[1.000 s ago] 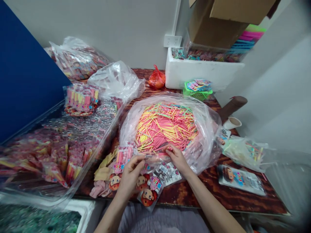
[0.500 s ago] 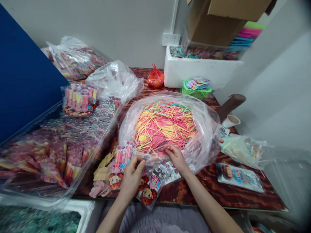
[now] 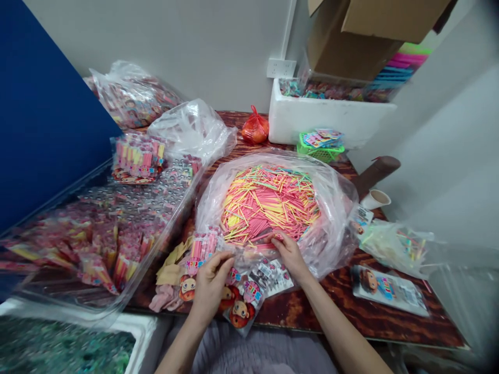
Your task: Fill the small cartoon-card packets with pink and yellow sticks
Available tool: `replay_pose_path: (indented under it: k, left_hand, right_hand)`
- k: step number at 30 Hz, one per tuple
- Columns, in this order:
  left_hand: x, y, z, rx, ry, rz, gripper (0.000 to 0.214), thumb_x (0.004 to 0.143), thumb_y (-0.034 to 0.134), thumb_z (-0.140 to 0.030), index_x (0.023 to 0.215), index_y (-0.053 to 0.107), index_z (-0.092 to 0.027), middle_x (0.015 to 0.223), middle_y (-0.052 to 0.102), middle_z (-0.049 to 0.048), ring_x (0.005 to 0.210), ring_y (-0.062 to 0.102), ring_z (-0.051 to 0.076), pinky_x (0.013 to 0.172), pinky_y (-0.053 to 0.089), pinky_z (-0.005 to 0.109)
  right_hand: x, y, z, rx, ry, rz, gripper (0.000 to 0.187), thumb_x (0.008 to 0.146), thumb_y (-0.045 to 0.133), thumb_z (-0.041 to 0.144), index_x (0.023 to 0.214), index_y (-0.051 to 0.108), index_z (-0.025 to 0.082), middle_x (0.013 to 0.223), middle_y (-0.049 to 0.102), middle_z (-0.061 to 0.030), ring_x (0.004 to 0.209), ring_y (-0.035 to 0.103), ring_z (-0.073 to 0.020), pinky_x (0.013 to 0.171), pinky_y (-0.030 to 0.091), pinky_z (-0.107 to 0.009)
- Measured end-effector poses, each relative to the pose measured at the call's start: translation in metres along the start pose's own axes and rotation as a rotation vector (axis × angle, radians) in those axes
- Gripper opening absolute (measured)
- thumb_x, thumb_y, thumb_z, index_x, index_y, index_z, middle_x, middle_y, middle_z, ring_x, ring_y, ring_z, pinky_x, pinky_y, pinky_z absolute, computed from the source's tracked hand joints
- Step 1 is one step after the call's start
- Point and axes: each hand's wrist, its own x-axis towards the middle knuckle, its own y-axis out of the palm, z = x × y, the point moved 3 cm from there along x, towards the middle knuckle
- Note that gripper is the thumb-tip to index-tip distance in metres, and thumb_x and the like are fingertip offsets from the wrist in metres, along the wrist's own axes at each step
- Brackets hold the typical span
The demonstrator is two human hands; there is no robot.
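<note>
My left hand (image 3: pixel 212 278) is closed, thumb against fingers, at the near rim of a big clear bag (image 3: pixel 337 218). A clear printed plastic bag (image 3: pixel 238 313) lies under and beside it, its edge apparently in the pinch. More printed bags overlap there, one with pink sticks (image 3: pixel 205 245) inside. Pink and yellow sticks (image 3: pixel 268 202) heap up in the big bag. At the heap's front edge my right hand (image 3: pixel 290 254) pinches a few pink sticks, their ends showing faintly at the fingertips. Black-and-white printed packaging (image 3: pixel 271 277) lies between the hands.
A clear tray (image 3: pixel 156 254) of filled packets stands left. Behind are a red bag (image 3: pixel 255 126), a green basket (image 3: pixel 322 151) with cards and a white foam box (image 3: pixel 331 117). A paper cup (image 3: pixel 375 199) and a flat printed packet (image 3: pixel 390 291) lie right.
The whole scene has shifted slightly to the right in view. Both hands keep nearly the same place and closed pose beside the stick heap.
</note>
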Motion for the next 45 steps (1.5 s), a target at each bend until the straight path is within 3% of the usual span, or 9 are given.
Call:
replay_pose_path:
  k: [5, 10, 14, 19, 24, 27, 33, 38, 45]
  left_hand:
    - [-0.003, 0.001, 0.0, -0.018, -0.053, -0.039, 0.021, 0.08, 0.063, -0.037, 0.076, 0.065, -0.017, 0.065, 0.059, -0.0016, 0.061, 0.054, 0.013, 0.057, 0.043, 0.021]
    - [-0.003, 0.0, -0.001, 0.089, 0.031, -0.024, 0.023, 0.084, 0.058, -0.036, 0.082, 0.072, -0.018, 0.078, 0.07, 0.0029, 0.075, 0.062, 0.019, 0.072, 0.049, 0.027]
    - [-0.003, 0.002, 0.004, -0.013, -0.024, -0.007, 0.026, 0.082, 0.061, -0.036, 0.099, 0.072, -0.02, 0.098, 0.073, 0.0059, 0.091, 0.065, 0.022, 0.082, 0.049, 0.03]
    - [-0.002, 0.003, 0.003, -0.115, -0.071, 0.007, 0.019, 0.08, 0.064, -0.036, 0.077, 0.065, -0.017, 0.073, 0.062, 0.0008, 0.069, 0.056, 0.015, 0.063, 0.044, 0.023]
    - [-0.002, 0.001, -0.003, -0.074, -0.043, -0.015, 0.027, 0.086, 0.057, -0.037, 0.067, 0.056, -0.017, 0.065, 0.048, -0.0021, 0.063, 0.046, 0.013, 0.06, 0.037, 0.022]
    - [-0.004, 0.001, -0.005, 0.005, -0.004, 0.014, 0.033, 0.09, 0.051, -0.038, 0.063, 0.05, -0.018, 0.064, 0.044, -0.0022, 0.063, 0.043, 0.013, 0.06, 0.035, 0.023]
    - [-0.006, 0.006, -0.007, 0.056, 0.041, 0.113, 0.036, 0.094, 0.044, -0.039, 0.064, 0.045, -0.019, 0.068, 0.043, -0.0013, 0.068, 0.044, 0.014, 0.065, 0.036, 0.025]
    - [-0.008, 0.011, -0.011, 0.055, 0.075, 0.171, 0.034, 0.095, 0.043, -0.035, 0.065, 0.046, -0.018, 0.069, 0.045, -0.0014, 0.068, 0.044, 0.014, 0.065, 0.036, 0.024]
    - [-0.009, 0.006, -0.005, 0.007, 0.036, 0.167, 0.028, 0.093, 0.048, -0.033, 0.073, 0.06, -0.017, 0.074, 0.055, 0.0002, 0.072, 0.051, 0.014, 0.068, 0.039, 0.023]
  right_hand:
    - [-0.002, -0.004, 0.012, 0.083, 0.047, -0.045, 0.015, 0.087, 0.057, 0.034, 0.086, 0.064, 0.021, 0.086, 0.068, -0.0039, 0.085, 0.062, -0.0212, 0.084, 0.048, -0.036]
    - [-0.003, 0.013, 0.028, 0.286, 0.128, -0.054, 0.016, 0.085, 0.061, 0.037, 0.088, 0.063, 0.021, 0.086, 0.071, -0.0041, 0.085, 0.065, -0.0207, 0.085, 0.049, -0.036]
    - [-0.002, 0.033, 0.041, 0.377, 0.188, -0.007, 0.02, 0.084, 0.062, 0.04, 0.086, 0.063, 0.02, 0.084, 0.071, -0.0054, 0.082, 0.066, -0.0216, 0.077, 0.051, -0.035]
    - [-0.004, 0.049, 0.055, 0.323, 0.118, 0.021, 0.018, 0.088, 0.058, 0.037, 0.088, 0.065, 0.02, 0.088, 0.069, -0.0057, 0.088, 0.064, -0.0207, 0.079, 0.049, -0.032]
    - [-0.013, 0.061, 0.058, 0.296, 0.117, 0.106, 0.017, 0.088, 0.058, 0.037, 0.086, 0.064, 0.021, 0.085, 0.067, -0.0027, 0.081, 0.062, -0.0176, 0.077, 0.05, -0.029]
    - [-0.013, 0.055, 0.055, 0.353, 0.165, 0.032, 0.017, 0.087, 0.059, 0.037, 0.086, 0.065, 0.021, 0.085, 0.069, -0.0037, 0.082, 0.064, -0.0188, 0.078, 0.051, -0.032]
    - [0.005, 0.04, 0.071, 0.724, 0.186, -0.048, 0.015, 0.082, 0.069, 0.035, 0.086, 0.068, 0.021, 0.086, 0.073, -0.0047, 0.094, 0.067, -0.0225, 0.093, 0.049, -0.041]
    - [0.022, 0.053, 0.093, 1.06, 0.249, -0.002, 0.013, 0.077, 0.076, 0.031, 0.084, 0.069, 0.024, 0.093, 0.074, 0.0003, 0.1, 0.067, -0.0193, 0.102, 0.045, -0.041]
    - [0.007, 0.074, 0.089, 0.939, 0.341, 0.108, 0.018, 0.078, 0.074, 0.036, 0.086, 0.07, 0.02, 0.085, 0.076, -0.005, 0.084, 0.07, -0.0221, 0.089, 0.051, -0.043]
